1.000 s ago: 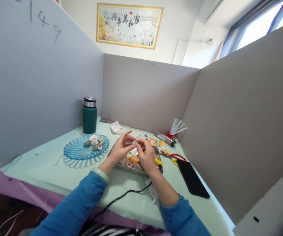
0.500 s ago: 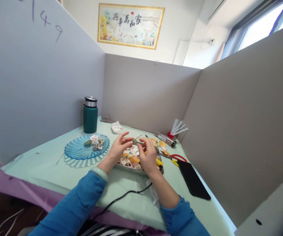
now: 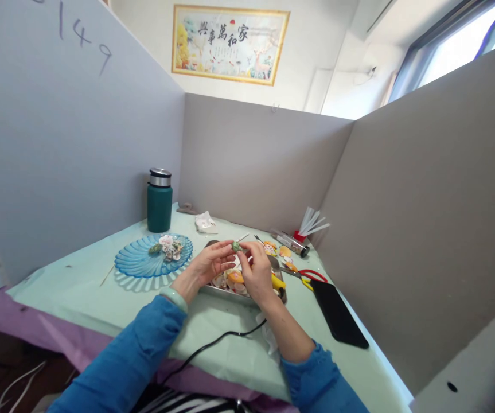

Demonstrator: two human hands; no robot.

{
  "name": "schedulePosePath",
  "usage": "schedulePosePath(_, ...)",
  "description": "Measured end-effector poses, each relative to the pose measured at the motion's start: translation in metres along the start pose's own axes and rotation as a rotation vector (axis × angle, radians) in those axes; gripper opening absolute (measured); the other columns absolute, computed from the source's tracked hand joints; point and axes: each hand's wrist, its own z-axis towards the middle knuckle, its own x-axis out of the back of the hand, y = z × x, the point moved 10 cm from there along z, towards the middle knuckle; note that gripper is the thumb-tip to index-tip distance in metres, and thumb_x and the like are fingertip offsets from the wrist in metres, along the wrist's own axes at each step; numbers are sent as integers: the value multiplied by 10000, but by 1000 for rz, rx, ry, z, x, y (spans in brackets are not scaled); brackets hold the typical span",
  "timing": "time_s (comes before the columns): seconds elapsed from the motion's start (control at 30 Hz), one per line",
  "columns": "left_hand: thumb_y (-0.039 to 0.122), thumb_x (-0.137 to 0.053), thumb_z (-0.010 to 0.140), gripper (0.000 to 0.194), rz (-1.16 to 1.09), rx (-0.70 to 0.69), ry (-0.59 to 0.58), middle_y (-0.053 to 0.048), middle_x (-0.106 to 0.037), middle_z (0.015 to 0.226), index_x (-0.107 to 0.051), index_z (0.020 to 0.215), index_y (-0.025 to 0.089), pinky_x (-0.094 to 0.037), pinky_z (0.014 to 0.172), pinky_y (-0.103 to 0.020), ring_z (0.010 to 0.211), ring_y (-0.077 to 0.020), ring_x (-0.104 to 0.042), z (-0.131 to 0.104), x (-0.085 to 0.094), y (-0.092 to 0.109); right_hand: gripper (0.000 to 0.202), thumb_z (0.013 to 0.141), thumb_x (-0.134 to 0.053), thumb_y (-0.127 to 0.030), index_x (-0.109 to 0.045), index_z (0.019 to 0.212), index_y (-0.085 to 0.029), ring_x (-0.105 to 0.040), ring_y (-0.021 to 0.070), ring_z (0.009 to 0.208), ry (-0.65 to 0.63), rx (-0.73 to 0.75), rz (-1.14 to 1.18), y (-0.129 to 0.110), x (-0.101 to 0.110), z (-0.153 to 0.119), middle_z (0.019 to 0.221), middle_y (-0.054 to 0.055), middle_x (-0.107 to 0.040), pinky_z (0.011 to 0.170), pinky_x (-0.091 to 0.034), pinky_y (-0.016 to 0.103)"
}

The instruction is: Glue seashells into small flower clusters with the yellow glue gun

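Small green piece (image 3: 237,246) is being held over the metal tray (image 3: 230,296) of shell-like bits (image 3: 235,278). It's being pinched narrowly by thumb and fingers of the right hand (image 3: 258,275). It's also being touched by a digit of the left hand (image 3: 206,267); whether it's being gripped there can't be told.

Change: left palm is being shown more openly than a moment ago, its other fingers being kept loosely curled. Judgement: piece is being repositioned, not fixed to anything visible; work is being kept in the air. Blue plate (image 3: 132,257) with its floral cluster (image 3: 170,248) is being left untouched.

Writing: "149" is being shown on the left partition (image 3: 49,126), a stroke before it being cut off. "家和萬事興", right to left, is being displayed on the framed picture (image 3: 230,47); finer lines unreadable. No brand is being made out on the green bottle (image 3: 159,207).
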Motion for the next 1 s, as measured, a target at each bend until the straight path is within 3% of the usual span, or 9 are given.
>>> schedulePosePath(0.23,135,-708,720,296,-10,38,-38,-78,-687,870,-631,1005,121,-550,650,-238,726,-143,-665,0,-3,-3,144,902,-469,-205,-587,982,-193,-549,193,948,15,-15,-22,5,2,-1,985,76,-578,761,-468,307)
schedulePosePath(0.57,130,-672,751,251,-36,38,-69,-68,-694,902,-647,1001,129,-541,701,-236,751,-128,-662,-1,-4,-3,252,846,-549,-181,-591,1092,-217,-562,173,807,-38,21,3,0,-3,0,1034,76,-558,744,-493,315)
schedulePosePath(0.73,126,-682,743,349,35,60,-106,-104,-690,958,-622,1087,132,-524,643,-205,720,-120,-657,-4,-13,-4,291,829,-576,-183,-598,1116,-230,-564,187,880,-86,40,-16,-1,-8,0,1017,70,-541,796,-490,328)
schedulePosePath(0.87,136,-705,723,374,38,49,-55,-94,-684,952,-618,1087,139,-517,617,-199,662,-101,-641,-4,-8,-3,371,790,-617,-192,-563,1156,-219,-537,227,1002,-43,37,-50,1,-5,0,1116,97,-519,864,-470,376)
schedulePosePath(1.0,135,-716,711,370,41,30,-62,-79,-674,969,-621,1068,143,-519,650,-209,687,-97,-635,-3,-9,-3,269,786,-622,-207,-592,1053,-217,-533,224,992,-53,52,-43,-2,-6,0,1068,85,-532,873,-457,383)
